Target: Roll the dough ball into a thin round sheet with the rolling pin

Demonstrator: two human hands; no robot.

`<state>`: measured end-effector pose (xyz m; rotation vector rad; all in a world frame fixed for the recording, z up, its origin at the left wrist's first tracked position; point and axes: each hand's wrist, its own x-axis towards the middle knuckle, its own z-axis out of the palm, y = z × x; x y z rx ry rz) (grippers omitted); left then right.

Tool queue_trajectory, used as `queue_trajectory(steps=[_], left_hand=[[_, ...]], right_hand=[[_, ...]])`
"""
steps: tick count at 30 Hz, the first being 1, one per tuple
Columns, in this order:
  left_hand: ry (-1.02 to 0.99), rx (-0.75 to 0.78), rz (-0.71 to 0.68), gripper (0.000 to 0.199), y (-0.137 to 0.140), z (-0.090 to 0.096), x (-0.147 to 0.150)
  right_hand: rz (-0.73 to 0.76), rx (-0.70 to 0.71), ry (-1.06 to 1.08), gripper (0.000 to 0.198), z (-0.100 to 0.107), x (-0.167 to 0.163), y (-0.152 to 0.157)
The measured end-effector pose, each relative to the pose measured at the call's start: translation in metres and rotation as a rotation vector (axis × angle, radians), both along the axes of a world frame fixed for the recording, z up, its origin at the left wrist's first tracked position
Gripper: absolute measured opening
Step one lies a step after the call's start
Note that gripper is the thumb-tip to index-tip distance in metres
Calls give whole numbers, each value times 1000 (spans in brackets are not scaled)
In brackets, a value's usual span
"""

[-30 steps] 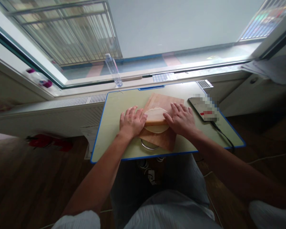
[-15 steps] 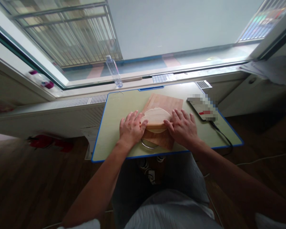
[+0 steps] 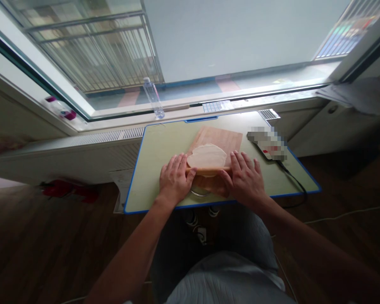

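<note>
- While both hands press down flat, the fingers (image 3: 177,166) lie spread apart and stretched out, not curled round anything.
- Left hand (image 3: 175,179) rests palm-down on the left end of the rolling pin (image 3: 209,170); right hand (image 3: 244,179) does the same on the right end.
- That pin lies crosswise, sitting at the near edge of the dough round (image 3: 207,155), which is thin, pale and flat.
- Dough lies on the wooden board (image 3: 223,136), set at a slant on the worktop (image 3: 155,147), a pale green top with a blue rim.
- Peeking out from under the board's near corner is a metal ring (image 3: 198,194); what it belongs to, I cannot tell.
- Off to the right on the worktop, a dark flat device (image 3: 266,145) with a cable running off the edge.
- Beyond, on the window sill, stands a clear plastic bottle (image 3: 153,98).
</note>
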<state>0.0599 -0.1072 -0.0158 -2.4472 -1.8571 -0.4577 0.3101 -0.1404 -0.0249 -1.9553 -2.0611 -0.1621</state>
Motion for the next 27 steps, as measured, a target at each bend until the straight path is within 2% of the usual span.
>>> queue_trajectory(steps=[8,18,22,27], left_hand=[[-28,67,-9,69,-17,-10,-5],[14,-11,32,70,-40,-4,-4],[37,-55,26,67,-25,5,-1],[59,-57,1,65,15,15,10]], right_hand=[[17,52,26,80,-12,1,-17],[56,63,45,86,-14,-2,-44],[26,44,56,81,-13,-3,-41],[-15,-23,64,77,-6,-3,-23]])
